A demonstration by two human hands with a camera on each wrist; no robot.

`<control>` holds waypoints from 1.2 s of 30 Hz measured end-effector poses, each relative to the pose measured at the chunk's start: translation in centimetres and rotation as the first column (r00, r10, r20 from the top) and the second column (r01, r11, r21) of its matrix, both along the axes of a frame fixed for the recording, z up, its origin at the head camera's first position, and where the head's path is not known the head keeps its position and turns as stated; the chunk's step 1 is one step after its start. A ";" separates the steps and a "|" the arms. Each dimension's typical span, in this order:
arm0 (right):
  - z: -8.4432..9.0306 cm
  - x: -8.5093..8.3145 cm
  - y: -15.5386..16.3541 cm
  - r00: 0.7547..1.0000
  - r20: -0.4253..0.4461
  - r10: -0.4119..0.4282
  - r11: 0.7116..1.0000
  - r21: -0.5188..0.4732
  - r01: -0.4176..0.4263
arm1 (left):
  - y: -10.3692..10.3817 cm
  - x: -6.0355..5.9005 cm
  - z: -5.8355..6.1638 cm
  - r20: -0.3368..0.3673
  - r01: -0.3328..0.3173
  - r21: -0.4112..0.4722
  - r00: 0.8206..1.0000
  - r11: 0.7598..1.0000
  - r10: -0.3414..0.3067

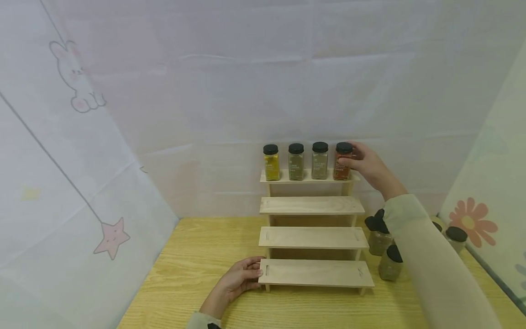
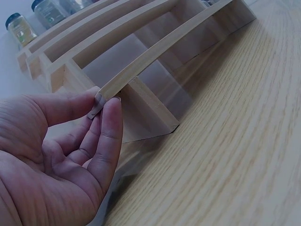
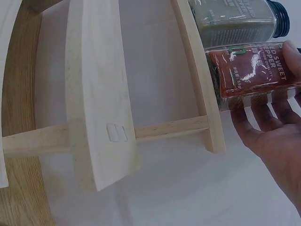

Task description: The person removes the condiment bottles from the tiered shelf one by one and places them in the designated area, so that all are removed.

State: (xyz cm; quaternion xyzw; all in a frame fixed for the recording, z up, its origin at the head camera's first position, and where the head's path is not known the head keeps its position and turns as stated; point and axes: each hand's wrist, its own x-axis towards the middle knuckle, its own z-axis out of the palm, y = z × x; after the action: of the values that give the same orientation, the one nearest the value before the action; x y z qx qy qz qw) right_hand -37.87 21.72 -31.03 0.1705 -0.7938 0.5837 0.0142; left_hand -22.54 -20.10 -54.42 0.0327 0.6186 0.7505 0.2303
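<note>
A wooden tiered rack (image 1: 314, 236) with stepped shelves stands on the table. My right hand (image 1: 367, 165) grips a spice jar of red sweet pepper (image 1: 341, 168) at the right end of the top shelf; thumb and fingers lie on either side of it in the right wrist view, and its base is at the shelf board (image 3: 200, 77). Left of that jar stand a pale jar (image 1: 319, 162), a greenish jar (image 1: 296, 163) and a yellow jar (image 1: 271, 164), all black-lidded. My left hand (image 1: 240, 279) pinches the left end of the lowest shelf (image 2: 136, 63) between thumb and fingers.
Right of the rack, several black-lidded jars stand on the table, among them a front jar (image 1: 390, 265) and one by the wall (image 1: 456, 237), partly hidden by my right sleeve (image 1: 427, 260). A pale patterned cloth (image 1: 230, 91) hangs behind the wooden table (image 1: 197, 256).
</note>
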 end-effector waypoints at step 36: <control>-0.1 9.3 7.0 0.977 -0.212 -0.025 0.989 0.136 0.055 | -0.1 0.1 0.1 -0.022 0.028 0.017 0.999 0.999 -0.028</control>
State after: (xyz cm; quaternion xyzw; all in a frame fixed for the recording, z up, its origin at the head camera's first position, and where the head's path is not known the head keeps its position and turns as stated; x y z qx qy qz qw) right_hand -28.60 28.76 -31.17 0.2155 -0.8305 0.5043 0.0974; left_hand -22.46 -20.25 -54.32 0.0517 0.6141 0.7520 0.2338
